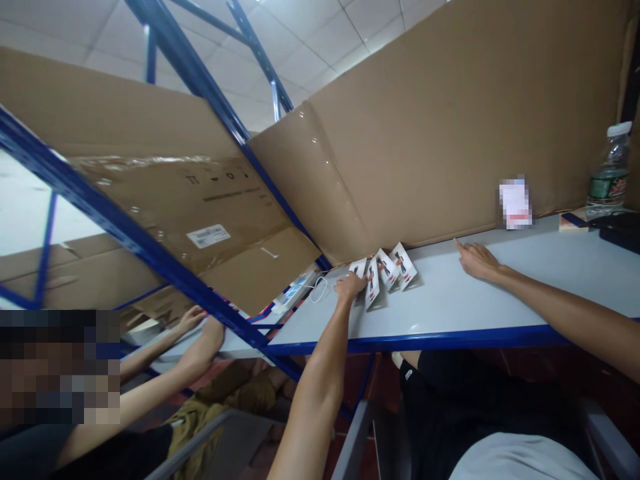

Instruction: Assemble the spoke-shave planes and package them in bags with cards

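Observation:
Several white printed cards or small flat boxes (388, 268) lean in a row against the cardboard at the back of the grey table. My left hand (350, 285) is at the leftmost of them, its fingers closed at the card's edge and partly over it. To the right, my right hand (475, 260) lies near the back edge of the table, index finger stretched toward the cardboard, with nothing visible in it.
Brown cardboard (425, 133) walls the table's back. A water bottle (609, 173), a black item (623, 230) and a pixelated card (516, 203) are at the right. Blue shelf posts (200, 73) rise at left; beyond them another person's arms (170, 373) reach to a neighbouring table. A white cable (319, 290) lies left.

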Tool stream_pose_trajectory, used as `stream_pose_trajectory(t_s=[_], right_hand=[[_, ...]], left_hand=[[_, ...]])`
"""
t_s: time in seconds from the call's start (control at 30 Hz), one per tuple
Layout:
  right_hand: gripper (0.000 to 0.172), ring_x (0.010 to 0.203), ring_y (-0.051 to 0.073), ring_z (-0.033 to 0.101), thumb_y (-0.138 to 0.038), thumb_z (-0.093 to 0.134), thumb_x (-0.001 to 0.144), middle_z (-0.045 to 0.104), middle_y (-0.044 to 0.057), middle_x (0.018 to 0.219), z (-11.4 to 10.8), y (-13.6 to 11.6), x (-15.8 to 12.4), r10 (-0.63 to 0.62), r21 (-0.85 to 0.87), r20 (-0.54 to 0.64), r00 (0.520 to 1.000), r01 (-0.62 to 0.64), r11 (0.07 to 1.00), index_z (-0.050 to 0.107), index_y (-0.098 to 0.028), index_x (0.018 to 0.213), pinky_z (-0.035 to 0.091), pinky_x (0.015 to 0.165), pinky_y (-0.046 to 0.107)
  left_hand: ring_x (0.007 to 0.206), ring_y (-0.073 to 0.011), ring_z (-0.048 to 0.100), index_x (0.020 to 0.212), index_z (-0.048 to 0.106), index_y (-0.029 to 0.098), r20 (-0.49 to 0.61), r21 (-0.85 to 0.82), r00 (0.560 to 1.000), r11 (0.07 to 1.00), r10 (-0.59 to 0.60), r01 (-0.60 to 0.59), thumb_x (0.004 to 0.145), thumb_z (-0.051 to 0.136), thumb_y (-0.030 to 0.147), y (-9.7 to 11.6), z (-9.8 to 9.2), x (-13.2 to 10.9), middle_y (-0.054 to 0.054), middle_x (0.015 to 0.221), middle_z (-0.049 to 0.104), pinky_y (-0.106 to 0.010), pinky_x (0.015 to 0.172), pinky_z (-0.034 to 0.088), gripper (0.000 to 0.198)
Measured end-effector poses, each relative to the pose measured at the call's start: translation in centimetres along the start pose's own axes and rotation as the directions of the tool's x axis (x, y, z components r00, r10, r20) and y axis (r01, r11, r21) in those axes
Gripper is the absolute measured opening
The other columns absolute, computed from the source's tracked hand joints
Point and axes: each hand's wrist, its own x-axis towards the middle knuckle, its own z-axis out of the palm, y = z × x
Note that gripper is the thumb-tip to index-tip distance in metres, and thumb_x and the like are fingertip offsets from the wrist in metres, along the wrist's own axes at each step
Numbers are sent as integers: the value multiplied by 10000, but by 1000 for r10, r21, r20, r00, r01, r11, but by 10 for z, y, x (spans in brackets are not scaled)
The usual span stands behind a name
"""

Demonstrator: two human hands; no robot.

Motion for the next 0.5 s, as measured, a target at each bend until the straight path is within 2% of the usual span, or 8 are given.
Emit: stream_pose_trajectory(t_s=[0.03,0.1,0.17,0.2,0.27,0.37,0.43,0.5], right_hand=[[659,1116,333,579,-215,392,980,665,220,1214,0,0,0,2,2,-6,1000,-2,1000,282,-70,1613,423,939,426],[579,1106,328,581,-203,394,980,665,214,1192,0,-1,-1,-3,-1,9,1000,3,1000,426,-96,1548,425,927,420],[459,1106,323,580,-193,389,983,657,214,1184,-3,-3,-2,-2,-10,34,999,2,1000,621,-116,1372,426,915,411],[426,1117,324,573,-194,386,985,645,217,1207,-6,-5,-2,4,-16,15,1000,-4,1000,671,-122,1294,422,921,413],[421,1170,334,543,-206,380,991,601,220,1305,-13,-9,-1,26,-22,-111,994,-29,999,665,-126,1290,400,961,433],[504,1274,356,461,-221,380,993,493,224,1471,-23,-12,1,57,-5,-332,941,-62,998,501,-113,1470,344,1031,472],[543,1313,367,424,-218,383,992,467,234,1502,-24,-12,2,63,0,-354,933,-68,998,429,-98,1519,312,1056,488],[520,1315,376,429,-199,398,982,530,243,1439,-22,-10,2,46,-23,-254,966,-53,998,476,-83,1483,292,1069,502]], left_hand=[[1369,-501,479,1335,582,63,-9,-1,1000,1000,-6,6,828,683,532,-1,3,1,-366,1423,537,-580,1034,394,698],[1347,-473,517,1327,588,70,-10,-26,1000,1000,3,-4,831,678,525,-3,6,2,-353,1412,554,-536,1026,420,679],[1291,-454,575,1271,630,81,-2,-72,1000,997,18,-18,824,685,513,-7,5,4,-336,1352,610,-498,995,451,624],[1269,-455,591,1238,650,79,-3,-99,1000,995,22,-22,816,693,498,-9,2,5,-335,1323,629,-490,983,458,595],[1262,-469,591,1190,670,66,-22,-159,1000,987,17,-20,798,713,467,-12,-6,8,-349,1305,633,-491,973,458,563],[1274,-475,574,1149,674,69,-68,-282,998,959,-11,-9,791,715,488,-9,-24,16,-347,1294,636,-479,941,469,553],[1186,-431,635,1087,683,95,-70,-398,997,917,-22,-8,811,686,532,-3,-36,23,-292,1158,704,-420,847,506,517],[914,-327,716,1012,680,127,-27,-541,1000,841,4,-18,853,622,579,8,-48,26,-188,914,740,-342,692,519,483]])
